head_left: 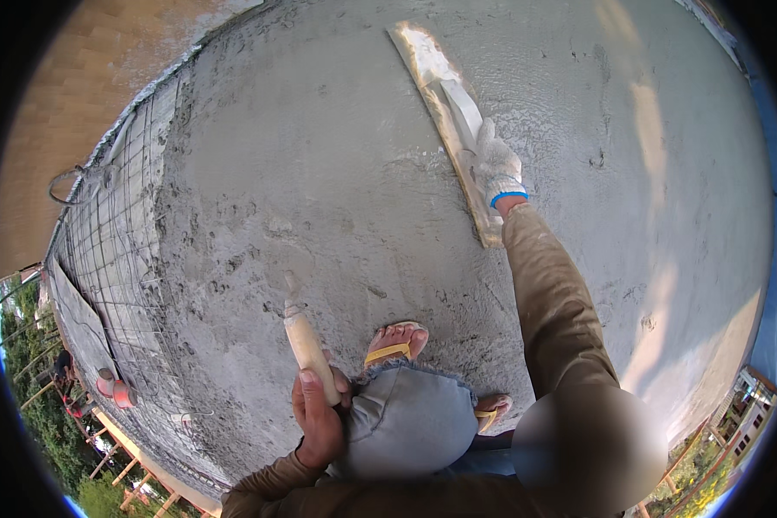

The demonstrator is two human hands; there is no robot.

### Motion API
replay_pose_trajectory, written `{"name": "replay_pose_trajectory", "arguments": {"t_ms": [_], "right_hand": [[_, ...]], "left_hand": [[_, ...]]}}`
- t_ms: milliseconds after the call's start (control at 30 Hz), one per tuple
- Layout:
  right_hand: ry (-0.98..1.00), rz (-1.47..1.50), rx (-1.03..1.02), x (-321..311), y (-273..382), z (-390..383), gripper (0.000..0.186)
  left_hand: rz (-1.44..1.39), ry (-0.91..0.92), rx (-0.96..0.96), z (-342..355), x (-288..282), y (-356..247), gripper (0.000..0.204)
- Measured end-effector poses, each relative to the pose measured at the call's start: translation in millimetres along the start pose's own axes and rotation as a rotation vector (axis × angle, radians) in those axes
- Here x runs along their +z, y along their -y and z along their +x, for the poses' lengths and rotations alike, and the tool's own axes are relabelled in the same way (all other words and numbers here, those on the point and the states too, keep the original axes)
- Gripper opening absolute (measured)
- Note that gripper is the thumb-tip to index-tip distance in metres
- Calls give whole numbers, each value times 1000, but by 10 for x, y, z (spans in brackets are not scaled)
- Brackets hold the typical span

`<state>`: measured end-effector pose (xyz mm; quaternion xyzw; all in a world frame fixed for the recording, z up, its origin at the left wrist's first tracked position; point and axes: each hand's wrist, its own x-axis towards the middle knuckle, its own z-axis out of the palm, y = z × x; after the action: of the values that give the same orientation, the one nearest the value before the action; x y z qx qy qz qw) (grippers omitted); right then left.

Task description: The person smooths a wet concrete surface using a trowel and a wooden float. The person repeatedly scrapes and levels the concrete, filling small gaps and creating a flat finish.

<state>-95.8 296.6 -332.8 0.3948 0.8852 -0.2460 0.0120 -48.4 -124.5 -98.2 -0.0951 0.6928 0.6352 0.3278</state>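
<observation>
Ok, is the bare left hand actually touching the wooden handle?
Touching. The head view shows the left hand closed around the near end of the wooden handle, with no gap between them.

I take the person's knee [410, 423] as clock centre. Left foot [399, 338]: 12 o'clock, just beyond knee, on concrete [319, 112]. Float [447, 129]: farther out at 12, on concrete. Right hand [497, 164]: on float, toward 1. Left hand [321, 423]: 9, beside knee. Trowel [309, 352]: 10, in left hand. Mesh [116, 233]: 10, beyond trowel, along concrete's edge. Boarding [78, 104]: past mesh, between 10 and 11.
</observation>
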Motion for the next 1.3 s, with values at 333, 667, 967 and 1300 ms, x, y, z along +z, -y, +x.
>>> {"name": "replay_pose_trajectory", "arguments": {"t_ms": [333,667,967,1300], "right_hand": [[356,-140,-568,410,489,-1245,47],[130,-124,15,-343,-1397,-2073,53],[1,-24,182,-410,-1896,-2362,69],[-98,-93,205,-466,-1655,-2436,68]], "left_hand": [[171,-217,134,-510,177,-9,56],[62,-553,402,-836,-266,-177,41],[-175,-319,270,-805,-672,-792,27],[226,-24,163,1437,-225,-1127,37]]}}
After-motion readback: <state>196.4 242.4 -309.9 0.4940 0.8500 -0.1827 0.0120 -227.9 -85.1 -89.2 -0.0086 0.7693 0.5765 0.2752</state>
